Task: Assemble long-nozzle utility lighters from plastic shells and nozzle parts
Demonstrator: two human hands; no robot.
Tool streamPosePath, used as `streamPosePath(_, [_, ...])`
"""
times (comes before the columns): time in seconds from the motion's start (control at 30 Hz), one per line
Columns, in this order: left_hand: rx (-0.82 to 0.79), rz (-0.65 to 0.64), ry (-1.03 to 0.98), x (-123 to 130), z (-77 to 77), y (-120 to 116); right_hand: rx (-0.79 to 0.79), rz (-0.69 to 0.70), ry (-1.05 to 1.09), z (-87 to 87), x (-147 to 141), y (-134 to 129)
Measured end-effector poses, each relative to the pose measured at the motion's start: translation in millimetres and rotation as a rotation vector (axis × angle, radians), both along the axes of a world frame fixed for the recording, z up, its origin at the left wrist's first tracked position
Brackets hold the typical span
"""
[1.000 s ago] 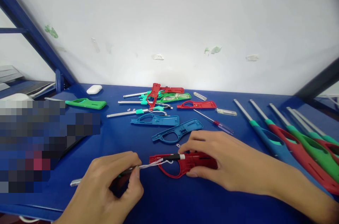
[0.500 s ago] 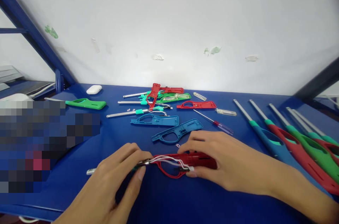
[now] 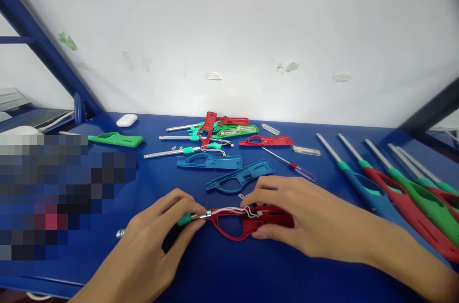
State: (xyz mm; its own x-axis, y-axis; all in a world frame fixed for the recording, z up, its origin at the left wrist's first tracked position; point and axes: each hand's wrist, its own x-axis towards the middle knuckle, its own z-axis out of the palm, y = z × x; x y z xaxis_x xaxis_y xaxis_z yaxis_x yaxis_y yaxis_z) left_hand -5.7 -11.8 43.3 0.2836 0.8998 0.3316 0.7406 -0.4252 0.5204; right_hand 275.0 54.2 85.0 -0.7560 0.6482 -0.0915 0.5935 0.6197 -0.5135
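Observation:
My left hand (image 3: 158,236) pinches a lighter's metal tube (image 3: 200,215) between thumb and fingers. A green collar (image 3: 184,219) shows at the fingertips, and the tube's tip pokes out left of the hand. White wires (image 3: 229,209) run from the tube over a red lighter half-shell (image 3: 274,217) to a small black part (image 3: 251,214) lying on it. Around the shell's right-hand end, my right hand (image 3: 301,212) is closed, thumb at the near edge and fingers at the far edge. The trigger loop points toward me.
Blue half-shells (image 3: 222,184), red and green shells, and bare tubes (image 3: 165,154) lie beyond the hands. A screwdriver (image 3: 301,172) and clear fuel tanks (image 3: 306,151) sit further right. Whole lighters (image 3: 362,188) line the right side. A green lighter (image 3: 116,139) and white case (image 3: 126,120) lie left.
The wires and black part have shifted from the shell's near edge up onto its body. My left fingertips have turned slightly, exposing the green collar. My right hand has barely moved.

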Motion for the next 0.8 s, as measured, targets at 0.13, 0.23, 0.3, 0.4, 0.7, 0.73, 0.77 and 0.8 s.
streamPosePath(0.13, [0.021, -0.011, 0.011, -2.4, -4.2, 1.9, -0.011, -0.002, 0.002, 0.3, 0.2, 0.0])
streamPosePath(0.23, [0.037, -0.022, 0.018, -4.2, -8.2, 3.1, -0.013, -0.002, 0.002, 0.0, -0.1, 0.1])
streamPosePath(0.3, [0.048, -0.024, 0.021, -4.8, -9.9, 4.1, -0.011, 0.002, -0.001, -0.4, -0.3, 0.4])
streamPosePath(0.4, [0.073, -0.026, 0.03, -5.8, -11.0, 5.2, 0.0, 0.012, -0.002, -1.0, 0.3, 0.8])
streamPosePath(0.7, [0.122, -0.021, 0.068, -4.9, -11.6, 5.7, 0.015, 0.02, 0.005, -1.1, 1.3, 1.4])
streamPosePath(0.73, [0.133, -0.016, 0.069, -3.7, -11.3, 6.0, 0.015, 0.022, 0.007, -1.0, 1.0, 1.5])
streamPosePath(0.77, [0.147, -0.011, 0.068, -2.6, -10.7, 6.3, 0.016, 0.022, 0.009, -0.9, 0.7, 1.7])
streamPosePath(0.8, [0.159, -0.009, 0.069, -1.8, -9.7, 6.5, 0.017, 0.022, 0.01, -0.7, 0.6, 1.7])
